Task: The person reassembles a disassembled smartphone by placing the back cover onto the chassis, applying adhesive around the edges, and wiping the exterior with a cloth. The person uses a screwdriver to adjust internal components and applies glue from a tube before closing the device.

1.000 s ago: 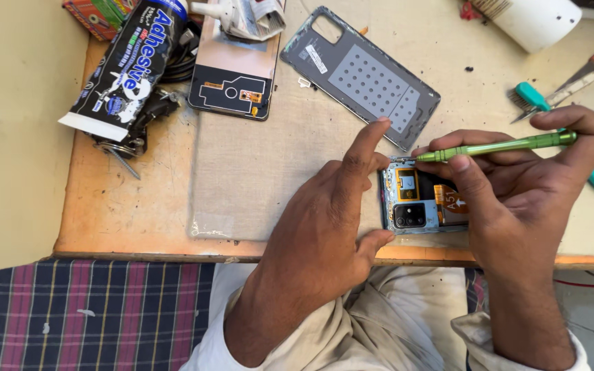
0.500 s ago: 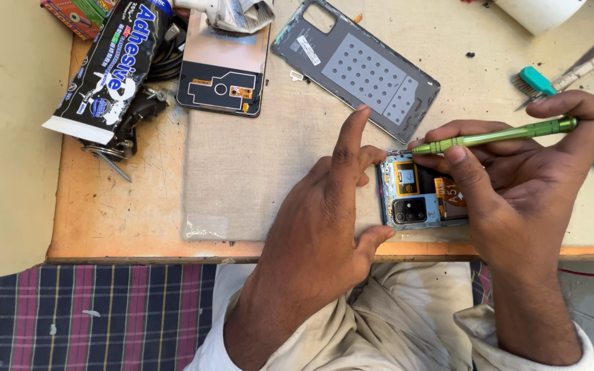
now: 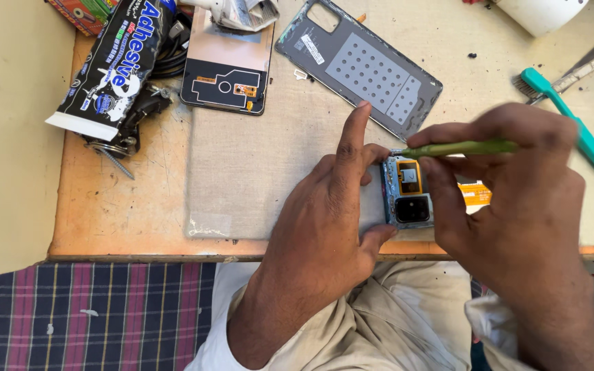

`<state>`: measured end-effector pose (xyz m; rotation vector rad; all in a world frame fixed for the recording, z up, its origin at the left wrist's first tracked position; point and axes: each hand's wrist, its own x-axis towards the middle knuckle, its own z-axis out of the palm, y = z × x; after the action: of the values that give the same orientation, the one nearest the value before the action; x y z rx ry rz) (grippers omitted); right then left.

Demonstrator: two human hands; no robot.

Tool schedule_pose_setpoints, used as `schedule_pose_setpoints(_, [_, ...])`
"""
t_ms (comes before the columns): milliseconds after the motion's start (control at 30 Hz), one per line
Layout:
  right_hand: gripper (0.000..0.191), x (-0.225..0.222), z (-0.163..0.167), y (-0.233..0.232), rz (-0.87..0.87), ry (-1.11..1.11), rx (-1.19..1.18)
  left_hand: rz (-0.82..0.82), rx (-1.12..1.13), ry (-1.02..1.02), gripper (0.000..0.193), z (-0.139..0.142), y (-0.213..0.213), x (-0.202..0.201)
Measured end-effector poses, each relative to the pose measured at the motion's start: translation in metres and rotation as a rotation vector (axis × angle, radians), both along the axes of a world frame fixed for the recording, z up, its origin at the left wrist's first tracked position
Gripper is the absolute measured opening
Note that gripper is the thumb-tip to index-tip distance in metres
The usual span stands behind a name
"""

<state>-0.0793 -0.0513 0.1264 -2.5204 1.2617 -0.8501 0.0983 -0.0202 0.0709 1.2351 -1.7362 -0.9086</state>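
Here, head view only:
Work item: opened blue smartphone body with exposed yellow shield and black camera module [image 3: 407, 192], at the near table edge, between both hands.
Long axis: runs left to right; most of it is hidden under the right hand.
Left hand [image 3: 324, 227]: braces the phone's end, thumb under, index finger raised and extended.
Right hand [image 3: 517, 199]: pinches a slim green screwdriver [image 3: 462, 148], tip at the phone's top corner; this hand is nearer.
Packaging: black-and-white adhesive tube [image 3: 115, 62], far left, lying diagonally.
Other parts: grey perforated back cover [image 3: 359, 69], beyond the hands; teal brush [image 3: 572, 124], right.
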Motion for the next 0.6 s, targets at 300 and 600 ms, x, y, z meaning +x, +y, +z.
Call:
schedule_pose_setpoints(300, [0.052,0.026,0.031,-0.018,0.091,0.267,-0.114,0.023,-0.012,0.038,0.131,0.003,0.005,0.007])
schedule_pose_setpoints(600, [0.058,0.024,0.022,-0.016,0.085,0.258,-0.224,0.034,-0.062,0.017,0.134,0.006,0.008,0.014])
